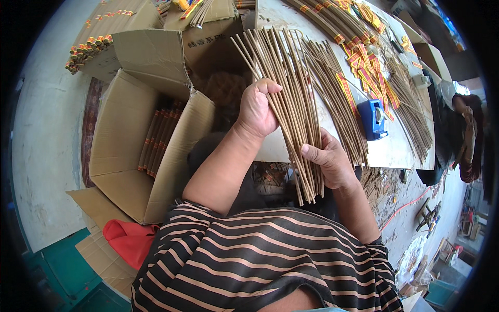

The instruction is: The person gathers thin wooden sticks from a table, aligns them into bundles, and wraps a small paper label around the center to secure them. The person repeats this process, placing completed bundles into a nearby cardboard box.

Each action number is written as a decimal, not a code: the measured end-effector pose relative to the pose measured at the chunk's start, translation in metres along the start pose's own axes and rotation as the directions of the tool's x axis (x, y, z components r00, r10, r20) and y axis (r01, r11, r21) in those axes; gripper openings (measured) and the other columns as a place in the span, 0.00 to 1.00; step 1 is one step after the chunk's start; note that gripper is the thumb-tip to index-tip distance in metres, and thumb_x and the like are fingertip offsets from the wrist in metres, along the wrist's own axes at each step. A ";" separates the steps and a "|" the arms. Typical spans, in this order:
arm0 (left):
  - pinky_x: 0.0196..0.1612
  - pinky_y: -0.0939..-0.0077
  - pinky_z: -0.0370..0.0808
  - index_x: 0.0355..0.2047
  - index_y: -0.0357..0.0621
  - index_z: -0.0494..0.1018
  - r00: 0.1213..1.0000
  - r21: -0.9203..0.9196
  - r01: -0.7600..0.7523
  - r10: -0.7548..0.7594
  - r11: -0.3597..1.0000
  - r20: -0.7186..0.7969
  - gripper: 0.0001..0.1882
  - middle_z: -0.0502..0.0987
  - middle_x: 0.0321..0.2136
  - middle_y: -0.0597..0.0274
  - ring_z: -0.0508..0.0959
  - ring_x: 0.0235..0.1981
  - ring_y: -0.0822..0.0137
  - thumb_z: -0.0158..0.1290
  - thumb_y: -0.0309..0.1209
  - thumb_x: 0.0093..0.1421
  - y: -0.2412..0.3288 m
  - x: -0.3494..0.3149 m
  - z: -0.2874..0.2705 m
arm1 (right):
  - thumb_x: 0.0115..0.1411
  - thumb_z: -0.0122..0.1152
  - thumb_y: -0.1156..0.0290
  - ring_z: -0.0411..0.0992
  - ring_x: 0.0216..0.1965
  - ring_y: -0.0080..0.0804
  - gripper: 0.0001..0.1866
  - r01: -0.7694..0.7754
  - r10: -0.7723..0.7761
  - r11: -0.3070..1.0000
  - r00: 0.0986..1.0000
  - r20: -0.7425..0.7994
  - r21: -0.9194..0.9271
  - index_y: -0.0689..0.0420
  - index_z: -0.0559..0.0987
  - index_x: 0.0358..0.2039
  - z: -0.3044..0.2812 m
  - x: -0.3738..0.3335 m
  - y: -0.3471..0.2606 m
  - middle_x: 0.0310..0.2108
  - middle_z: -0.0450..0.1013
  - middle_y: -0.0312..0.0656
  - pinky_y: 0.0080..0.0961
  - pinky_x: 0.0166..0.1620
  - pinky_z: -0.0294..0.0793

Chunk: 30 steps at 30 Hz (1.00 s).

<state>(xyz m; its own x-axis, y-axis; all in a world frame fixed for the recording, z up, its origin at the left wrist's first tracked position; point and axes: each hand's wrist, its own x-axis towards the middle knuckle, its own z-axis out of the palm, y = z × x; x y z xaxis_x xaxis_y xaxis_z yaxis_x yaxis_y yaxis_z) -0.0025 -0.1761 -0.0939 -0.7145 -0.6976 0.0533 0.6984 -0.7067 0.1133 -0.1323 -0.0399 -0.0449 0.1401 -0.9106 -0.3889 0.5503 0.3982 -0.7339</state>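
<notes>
White tabletop ahead of you, cluttered toward its far side, and you're right at its near edge with both hands busy! Your left hand is closed around one side of a handful of thin brown sticks, thumb laid over the front. Your right hand pinches the same handful lower down, thumb in front, fingers mostly hidden behind. Up it leans, tops tipped to your left and slightly fanned, lower ends hanging past the table's edge. No band shows around it, so I'd call this bunch unfinished.

Now the tally! Finished-looking banded bundles line the far side of the table, more banded rolls are stacked at the upper left, and the open cardboard box beside you holds some dark bundles too. Plenty is done, by the look of it.

But plenty remains: a loose pile lies just beside your handful, another heap sits farther right, and unused-looking red-and-yellow strips lie scattered between them, near the blue tape dispenser.
</notes>
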 end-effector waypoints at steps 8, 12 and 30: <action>0.50 0.57 0.72 0.46 0.21 0.64 0.999 -0.006 0.027 -0.027 1.000 -0.030 0.26 0.73 0.41 0.39 0.76 0.41 0.49 0.42 0.25 0.47 0.000 -0.003 0.005 | 0.57 0.56 0.75 0.75 0.28 0.30 0.14 -0.024 0.019 0.997 0.996 -0.082 -0.070 0.67 0.68 0.43 -0.003 0.001 0.002 0.32 0.74 0.45 0.28 0.31 0.79; 0.47 0.62 0.74 0.41 0.27 0.68 0.982 0.104 -0.023 0.042 0.994 -0.186 0.20 0.75 0.36 0.47 0.77 0.36 0.54 0.41 0.24 0.47 0.000 -0.004 0.010 | 0.59 0.55 0.74 0.74 0.31 0.28 0.15 0.001 -0.008 0.997 0.996 -0.088 -0.074 0.66 0.68 0.45 -0.005 0.000 0.004 0.34 0.74 0.44 0.26 0.35 0.77; 0.50 0.55 0.72 0.47 0.30 0.65 0.984 0.317 -0.067 0.115 0.946 -0.137 0.24 0.73 0.41 0.44 0.75 0.43 0.52 0.52 0.37 0.57 -0.011 -0.001 0.012 | 0.63 0.48 0.74 0.70 0.35 0.19 0.13 0.017 -0.040 0.929 0.998 -0.055 -0.371 0.67 0.68 0.45 -0.004 0.000 0.008 0.36 0.72 0.36 0.21 0.40 0.72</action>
<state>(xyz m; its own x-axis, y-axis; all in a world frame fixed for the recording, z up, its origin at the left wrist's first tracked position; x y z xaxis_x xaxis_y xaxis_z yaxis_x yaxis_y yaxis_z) -0.0099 -0.1660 -0.0837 -0.6167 -0.7841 -0.0705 0.6953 -0.5845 0.4183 -0.1313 -0.0368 -0.0527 0.0719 -0.9184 -0.3892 0.2081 0.3954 -0.8946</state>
